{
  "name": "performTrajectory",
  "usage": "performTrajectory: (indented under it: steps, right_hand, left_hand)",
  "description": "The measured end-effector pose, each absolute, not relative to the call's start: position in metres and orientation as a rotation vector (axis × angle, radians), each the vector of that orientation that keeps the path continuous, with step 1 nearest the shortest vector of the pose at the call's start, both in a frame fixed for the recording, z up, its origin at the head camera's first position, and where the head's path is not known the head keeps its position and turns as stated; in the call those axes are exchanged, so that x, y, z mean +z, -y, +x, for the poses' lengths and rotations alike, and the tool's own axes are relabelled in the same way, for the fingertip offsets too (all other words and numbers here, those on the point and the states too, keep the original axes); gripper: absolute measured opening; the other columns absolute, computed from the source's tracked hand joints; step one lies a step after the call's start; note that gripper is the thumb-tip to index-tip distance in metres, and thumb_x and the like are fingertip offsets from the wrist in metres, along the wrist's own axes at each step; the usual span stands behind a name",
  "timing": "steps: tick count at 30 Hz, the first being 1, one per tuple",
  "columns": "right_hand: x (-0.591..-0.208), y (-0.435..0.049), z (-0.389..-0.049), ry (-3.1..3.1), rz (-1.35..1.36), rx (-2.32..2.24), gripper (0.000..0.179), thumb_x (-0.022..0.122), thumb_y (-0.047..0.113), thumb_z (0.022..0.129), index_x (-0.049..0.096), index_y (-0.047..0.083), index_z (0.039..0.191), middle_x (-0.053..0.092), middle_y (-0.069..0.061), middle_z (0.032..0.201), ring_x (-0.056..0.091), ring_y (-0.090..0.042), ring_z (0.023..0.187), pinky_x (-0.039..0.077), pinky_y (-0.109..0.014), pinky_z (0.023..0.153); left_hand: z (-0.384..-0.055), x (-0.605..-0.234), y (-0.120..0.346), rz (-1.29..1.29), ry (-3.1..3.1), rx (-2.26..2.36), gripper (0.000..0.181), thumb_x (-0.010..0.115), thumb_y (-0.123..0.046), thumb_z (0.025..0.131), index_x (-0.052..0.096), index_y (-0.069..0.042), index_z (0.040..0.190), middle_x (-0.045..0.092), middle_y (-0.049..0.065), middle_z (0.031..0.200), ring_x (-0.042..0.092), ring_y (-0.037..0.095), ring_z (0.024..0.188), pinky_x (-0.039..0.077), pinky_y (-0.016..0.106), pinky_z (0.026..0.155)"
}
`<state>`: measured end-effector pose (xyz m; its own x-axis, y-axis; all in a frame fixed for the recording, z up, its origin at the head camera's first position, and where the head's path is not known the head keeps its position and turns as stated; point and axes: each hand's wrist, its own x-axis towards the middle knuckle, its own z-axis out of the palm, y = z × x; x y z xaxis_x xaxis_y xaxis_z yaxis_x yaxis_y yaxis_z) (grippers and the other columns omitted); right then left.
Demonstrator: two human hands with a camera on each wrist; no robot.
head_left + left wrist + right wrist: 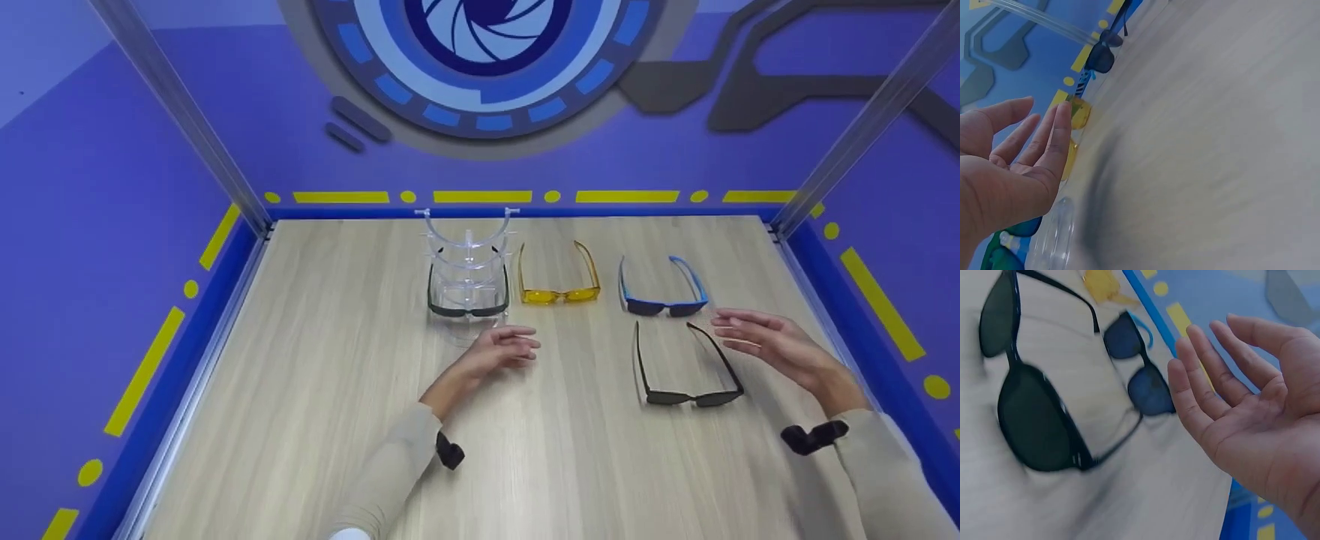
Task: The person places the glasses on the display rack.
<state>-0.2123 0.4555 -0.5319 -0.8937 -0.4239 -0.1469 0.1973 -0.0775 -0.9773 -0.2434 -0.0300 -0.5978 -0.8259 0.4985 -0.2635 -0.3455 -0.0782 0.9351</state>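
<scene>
My left hand (495, 352) hovers over the table just in front of a clear plastic glasses stand (469, 262), fingers loosely bent and holding nothing. On the stand's lower tier sits a pair of dark green-black sunglasses (469, 311). To the right of the stand lie yellow-lensed glasses (561, 295) with their temples unfolded. Farther right are blue-framed sunglasses (666, 307), and in front of them black sunglasses (694, 399), temples pointing to the back. Beside the black pair's right temple, my right hand (780, 345) is raised with relaxed, empty fingers.
The wood-grain table (315, 375) is enclosed by a blue back wall (225, 97) and side walls with yellow markings. Metal posts (862, 112) rise at both back corners. A black wrist camera (814, 436) is strapped on the right sleeve, another on the left.
</scene>
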Motion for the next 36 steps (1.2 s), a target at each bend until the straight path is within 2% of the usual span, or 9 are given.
performTrajectory:
  steps: [4, 8, 12, 16, 21, 24, 31, 36]
  right_hand:
    - [-0.542, -0.478, -0.206, -1.717, -0.221, -2.09, 0.041, 0.034, 0.0, 0.11, 0.06, 0.006, 0.141, 0.073, 0.001, 0.128, 0.07, -0.011, 0.118, 0.057, -0.026, 0.1]
    - [-0.55, -0.489, -0.201, -1.643, -0.209, -2.133, 0.045, 0.032, -0.001, 0.11, 0.067, 0.014, 0.134, 0.073, 0.0, 0.129, 0.07, -0.012, 0.118, 0.057, -0.025, 0.1]
    - [-0.556, -0.493, -0.197, -1.567, -0.221, -2.137, 0.046, 0.03, -0.001, 0.11, 0.065, 0.014, 0.135, 0.072, -0.001, 0.131, 0.069, -0.013, 0.12, 0.056, -0.026, 0.102]
    - [-0.561, -0.496, -0.192, -1.495, -0.244, -2.119, 0.048, 0.026, -0.002, 0.111, 0.063, 0.014, 0.138, 0.07, -0.003, 0.134, 0.066, -0.015, 0.125, 0.055, -0.028, 0.105]
    - [-0.568, -0.502, -0.188, -1.412, -0.258, -2.1, 0.052, 0.024, -0.006, 0.109, 0.059, 0.014, 0.142, 0.067, -0.006, 0.139, 0.062, -0.016, 0.131, 0.052, -0.03, 0.109]
    - [-0.574, -0.503, -0.184, -1.411, -0.249, -2.077, 0.054, 0.025, -0.008, 0.108, 0.059, 0.016, 0.143, 0.065, -0.006, 0.141, 0.061, -0.015, 0.132, 0.051, -0.03, 0.11]
    - [-0.582, -0.5, -0.174, -1.497, -0.2, -2.008, 0.053, 0.032, -0.007, 0.108, 0.056, 0.02, 0.145, 0.065, 0.0, 0.141, 0.061, -0.01, 0.131, 0.051, -0.027, 0.109]
    - [-0.587, -0.496, -0.17, -1.505, -0.151, -1.995, 0.052, 0.034, -0.006, 0.108, 0.055, 0.022, 0.146, 0.066, -0.004, 0.141, 0.061, -0.012, 0.131, 0.052, -0.026, 0.108]
  left_hand:
    - [-0.243, -0.599, 0.012, 0.179, -1.609, 1.915, 0.046, 0.065, -0.004, 0.098, 0.056, 0.001, 0.142, 0.068, 0.019, 0.133, 0.074, 0.021, 0.106, 0.057, 0.043, 0.104]
    - [-0.242, -0.599, -0.006, 0.214, -1.597, 1.87, 0.046, 0.064, -0.003, 0.098, 0.055, 0.002, 0.143, 0.064, 0.022, 0.139, 0.069, 0.031, 0.118, 0.056, 0.043, 0.104]
    - [-0.24, -0.6, -0.025, 0.261, -1.571, 1.851, 0.047, 0.061, 0.0, 0.1, 0.05, 0.005, 0.145, 0.057, 0.028, 0.144, 0.066, 0.034, 0.124, 0.056, 0.043, 0.106]
    - [-0.237, -0.603, -0.046, 0.258, -1.521, 1.851, 0.048, 0.062, -0.001, 0.099, 0.051, 0.003, 0.146, 0.058, 0.025, 0.143, 0.069, 0.028, 0.119, 0.056, 0.042, 0.105]
    - [-0.231, -0.611, -0.071, 0.247, -1.464, 1.877, 0.048, 0.063, 0.001, 0.097, 0.053, 0.001, 0.145, 0.057, 0.024, 0.145, 0.065, 0.032, 0.124, 0.057, 0.038, 0.103]
    - [-0.23, -0.614, -0.081, 0.247, -1.437, 1.883, 0.05, 0.061, 0.002, 0.098, 0.051, 0.001, 0.147, 0.055, 0.024, 0.148, 0.06, 0.036, 0.13, 0.056, 0.038, 0.105]
    - [-0.225, -0.615, -0.106, 0.187, -1.376, 1.893, 0.06, 0.06, 0.003, 0.098, 0.041, -0.004, 0.154, 0.051, 0.022, 0.151, 0.061, 0.037, 0.13, 0.053, 0.044, 0.109]
    - [-0.219, -0.617, -0.121, 0.144, -1.351, 1.912, 0.066, 0.063, 0.003, 0.096, 0.039, -0.009, 0.156, 0.053, 0.018, 0.148, 0.063, 0.037, 0.128, 0.054, 0.046, 0.107]
